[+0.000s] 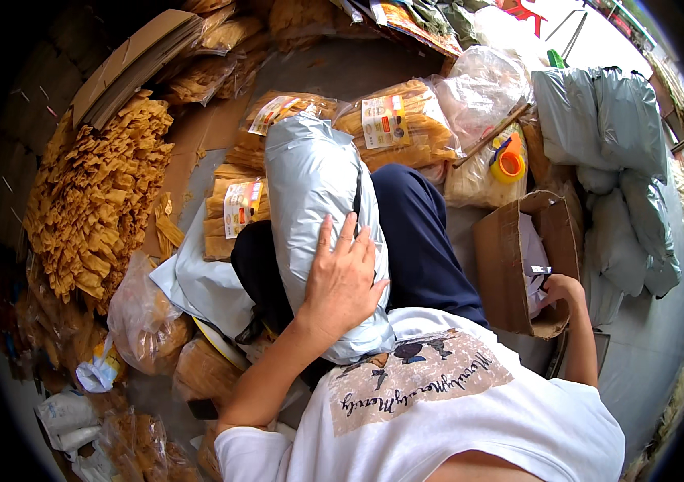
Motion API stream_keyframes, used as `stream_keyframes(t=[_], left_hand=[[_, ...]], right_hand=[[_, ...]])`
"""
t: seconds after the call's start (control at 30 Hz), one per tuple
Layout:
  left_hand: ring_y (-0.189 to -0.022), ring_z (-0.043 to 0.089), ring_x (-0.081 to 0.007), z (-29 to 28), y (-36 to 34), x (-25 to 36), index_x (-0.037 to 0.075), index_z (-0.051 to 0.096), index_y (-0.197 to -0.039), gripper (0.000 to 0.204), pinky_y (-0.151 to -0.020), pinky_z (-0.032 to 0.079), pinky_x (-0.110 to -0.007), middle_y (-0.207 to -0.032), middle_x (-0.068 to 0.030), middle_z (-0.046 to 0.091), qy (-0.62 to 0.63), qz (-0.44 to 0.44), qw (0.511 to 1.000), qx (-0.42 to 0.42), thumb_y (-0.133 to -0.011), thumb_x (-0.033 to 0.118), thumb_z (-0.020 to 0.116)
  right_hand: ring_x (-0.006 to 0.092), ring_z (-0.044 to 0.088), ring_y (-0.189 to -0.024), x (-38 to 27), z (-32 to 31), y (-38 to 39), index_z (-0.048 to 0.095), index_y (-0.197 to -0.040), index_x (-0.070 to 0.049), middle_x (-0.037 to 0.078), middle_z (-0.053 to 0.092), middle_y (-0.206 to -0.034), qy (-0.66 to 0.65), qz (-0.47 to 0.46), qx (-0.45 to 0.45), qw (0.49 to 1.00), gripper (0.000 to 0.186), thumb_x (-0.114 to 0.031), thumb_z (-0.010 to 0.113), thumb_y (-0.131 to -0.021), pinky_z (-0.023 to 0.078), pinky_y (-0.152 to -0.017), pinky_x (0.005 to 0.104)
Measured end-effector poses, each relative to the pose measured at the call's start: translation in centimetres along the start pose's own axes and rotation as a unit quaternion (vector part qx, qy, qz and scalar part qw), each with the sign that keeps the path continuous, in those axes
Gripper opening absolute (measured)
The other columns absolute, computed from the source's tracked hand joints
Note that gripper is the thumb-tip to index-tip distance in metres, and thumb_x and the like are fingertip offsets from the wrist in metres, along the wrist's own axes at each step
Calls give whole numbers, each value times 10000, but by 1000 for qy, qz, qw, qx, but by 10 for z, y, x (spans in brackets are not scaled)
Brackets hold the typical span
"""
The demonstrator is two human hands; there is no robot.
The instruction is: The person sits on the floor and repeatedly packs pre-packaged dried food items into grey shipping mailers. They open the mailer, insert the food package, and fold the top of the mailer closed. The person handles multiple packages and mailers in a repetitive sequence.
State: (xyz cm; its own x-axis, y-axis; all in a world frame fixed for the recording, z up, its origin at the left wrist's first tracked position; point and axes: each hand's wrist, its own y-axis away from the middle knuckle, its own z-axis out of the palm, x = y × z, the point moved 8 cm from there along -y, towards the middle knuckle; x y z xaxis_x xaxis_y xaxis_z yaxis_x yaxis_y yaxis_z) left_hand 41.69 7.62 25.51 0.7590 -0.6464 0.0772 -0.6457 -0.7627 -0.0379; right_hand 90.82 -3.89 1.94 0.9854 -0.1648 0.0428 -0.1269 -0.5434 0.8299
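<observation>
A plump grey plastic mailing bag [310,181] lies lengthwise across my lap, its far end over my knees. My left hand [344,277] rests on top of it, fingers stretched and slightly spread. To the right, a brown cardboard box [510,265] stands with its opening toward my right side. Into that opening reaches my right hand [565,291], its fingers curled against white paper [531,249] inside. A small black-and-white piece shows at the fingertips; whether they hold it is unclear.
Clear packs of yellow-brown dried strips [394,124] lie beyond my knees. A large loose heap of strips [101,201] rises at the left. Filled grey mailing bags [599,120] are piled at the right. An orange tape roll [509,165] and a wooden stick [493,135] lie beyond the box.
</observation>
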Motion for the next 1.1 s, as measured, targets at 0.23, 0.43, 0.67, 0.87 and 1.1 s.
stream_keyframes(t=[0.23,0.43,0.67,0.87,1.1], left_hand=[[-1231,488,-292,9,-4,16,48,586,-1226,550,-1110,250,-472,-1273,-161,556,61,94,993,-39,-817,412,637],[-1125,602,-263,-58,19,-32,-2,673,-1055,254,-1026,397,-416,-1094,-143,676,471,35,861,189,-850,137,616],[-1432,142,-254,49,93,-111,-13,107,-1485,663,-1154,81,-365,-1555,-148,145,549,-254,747,278,-1013,430,246],[-1422,172,-241,54,70,-113,-11,162,-1479,606,-1151,105,-353,-1547,-153,172,610,-262,693,282,-1018,361,289],[-1428,142,-236,29,-16,-108,14,123,-1493,771,-1149,100,-355,-1561,-133,125,707,-192,645,217,-948,431,476]], right_hand=[[345,546,-1124,-190,-178,113,512,-1272,-16,185,570,-1234,-141,-241,428,860,493,-32,638,-796,424,-973,374],[355,430,-1288,-363,-240,196,374,-1390,-8,201,405,-1424,-313,-509,449,664,581,7,590,-851,382,-1035,376],[353,25,-1446,-480,-190,121,112,-1506,-94,148,49,-1570,-257,-525,371,721,664,-365,380,-962,50,-1119,561],[322,5,-1454,-461,-190,98,93,-1515,-129,122,37,-1578,-318,-480,328,749,661,-371,372,-966,24,-1122,542],[278,66,-1453,-421,-241,59,199,-1496,-93,123,145,-1564,-459,-519,287,661,574,-298,381,-992,65,-1158,349]])
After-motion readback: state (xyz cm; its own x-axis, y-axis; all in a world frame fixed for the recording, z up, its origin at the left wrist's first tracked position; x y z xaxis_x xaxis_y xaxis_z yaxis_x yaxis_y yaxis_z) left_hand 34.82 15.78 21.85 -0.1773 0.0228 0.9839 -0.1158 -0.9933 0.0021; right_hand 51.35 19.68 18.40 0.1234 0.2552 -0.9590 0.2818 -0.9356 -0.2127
